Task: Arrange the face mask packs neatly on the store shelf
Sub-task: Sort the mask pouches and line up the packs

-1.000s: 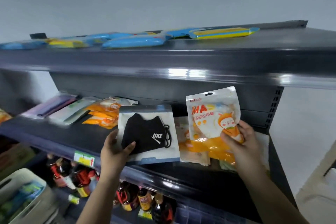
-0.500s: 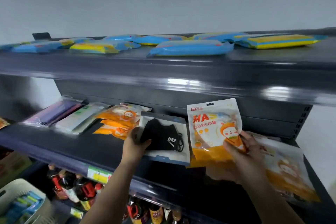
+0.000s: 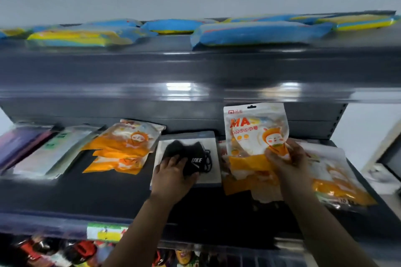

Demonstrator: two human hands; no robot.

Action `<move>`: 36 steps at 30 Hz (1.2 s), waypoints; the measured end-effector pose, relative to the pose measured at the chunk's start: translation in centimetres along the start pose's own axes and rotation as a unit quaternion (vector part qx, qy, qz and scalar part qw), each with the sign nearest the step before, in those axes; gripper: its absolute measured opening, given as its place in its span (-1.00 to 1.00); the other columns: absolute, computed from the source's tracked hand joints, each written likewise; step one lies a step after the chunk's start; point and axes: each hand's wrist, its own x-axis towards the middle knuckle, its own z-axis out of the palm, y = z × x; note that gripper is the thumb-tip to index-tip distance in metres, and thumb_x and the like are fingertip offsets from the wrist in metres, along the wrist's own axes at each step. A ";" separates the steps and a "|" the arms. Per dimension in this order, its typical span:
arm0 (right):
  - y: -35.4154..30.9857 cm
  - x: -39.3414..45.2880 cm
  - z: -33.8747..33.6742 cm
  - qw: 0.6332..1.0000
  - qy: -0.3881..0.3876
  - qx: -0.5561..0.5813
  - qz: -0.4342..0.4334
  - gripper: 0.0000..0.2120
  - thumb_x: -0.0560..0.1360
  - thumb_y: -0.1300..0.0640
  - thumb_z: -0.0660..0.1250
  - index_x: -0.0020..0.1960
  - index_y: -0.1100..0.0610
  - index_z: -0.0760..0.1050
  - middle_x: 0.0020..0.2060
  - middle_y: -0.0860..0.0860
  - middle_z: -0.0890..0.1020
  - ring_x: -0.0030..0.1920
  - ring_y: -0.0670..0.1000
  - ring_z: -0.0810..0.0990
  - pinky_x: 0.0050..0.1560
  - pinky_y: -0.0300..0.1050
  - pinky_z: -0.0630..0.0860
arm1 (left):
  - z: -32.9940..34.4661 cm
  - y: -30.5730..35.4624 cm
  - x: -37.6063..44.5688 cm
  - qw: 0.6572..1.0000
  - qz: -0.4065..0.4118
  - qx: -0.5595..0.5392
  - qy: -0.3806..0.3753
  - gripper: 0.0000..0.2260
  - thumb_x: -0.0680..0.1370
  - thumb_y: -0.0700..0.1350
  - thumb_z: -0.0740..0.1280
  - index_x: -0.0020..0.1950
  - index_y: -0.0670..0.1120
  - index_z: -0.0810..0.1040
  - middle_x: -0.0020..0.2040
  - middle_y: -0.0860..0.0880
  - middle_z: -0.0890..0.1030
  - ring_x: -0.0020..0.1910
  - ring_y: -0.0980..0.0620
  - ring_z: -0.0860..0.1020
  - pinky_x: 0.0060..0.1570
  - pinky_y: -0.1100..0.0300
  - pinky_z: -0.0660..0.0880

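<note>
Dark grey metal shelf fills my view, crinkly orange pouches lying flat left of my left hand, which presses spread fingers on the flat black-mask card pack; my right hand pinches a glossy white-and-orange mask pouch upright over loose orange packs

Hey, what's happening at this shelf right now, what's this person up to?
A person is sorting face mask packs on the middle shelf. The left hand lies flat on the black mask pack, which rests on the shelf. The right hand holds an orange and white mask pack upright above a loose pile of similar packs. More orange packs lie to the left, and blue and yellow packs sit on the top shelf.
</note>
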 end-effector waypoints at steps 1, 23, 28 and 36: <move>-0.2 0.0 -0.1 1.000 0.009 0.009 -0.003 -0.46 0.39 0.29 0.43 0.32 0.10 0.36 0.20 0.09 0.56 0.16 0.15 0.57 0.12 0.23 0.53 | 0.2 0.0 0.4 1.000 0.008 0.007 -0.009 -0.32 0.44 0.36 -0.02 0.49 0.07 0.20 0.52 0.03 0.20 0.50 -0.03 0.13 0.41 0.08 0.12; -5.3 1.1 -10.6 0.997 0.071 -0.017 -0.021 -0.49 0.40 0.16 0.46 0.27 -0.02 0.35 0.21 0.01 0.52 0.18 0.13 0.54 0.18 0.22 0.51 | 4.5 14.6 -1.4 0.992 0.057 -0.108 -0.042 -0.53 0.57 0.13 0.14 0.46 0.04 0.22 0.52 0.02 0.17 0.50 -0.04 0.09 0.45 -0.03 0.15; -5.4 1.6 -13.6 0.997 0.069 -0.035 -0.003 -0.42 0.37 0.09 0.48 0.33 -0.03 0.33 0.26 0.01 0.51 0.19 0.17 0.54 0.15 0.31 0.50 | 5.1 15.9 -0.5 0.981 -0.070 -0.171 -0.053 -0.31 0.54 0.22 0.14 0.53 -0.09 -0.03 0.55 -0.09 0.05 0.51 -0.16 0.06 0.44 -0.07 0.17; -4.9 2.4 -16.9 0.998 0.044 -0.027 0.021 -0.46 0.41 0.16 0.44 0.32 -0.01 0.32 0.21 0.00 0.50 0.16 0.17 0.54 0.08 0.26 0.54 | 5.5 16.6 -2.1 0.973 -0.101 -0.207 -0.005 -0.25 0.45 0.19 0.33 0.50 -0.07 0.10 0.50 -0.11 0.19 0.45 -0.17 0.17 0.41 -0.03 0.19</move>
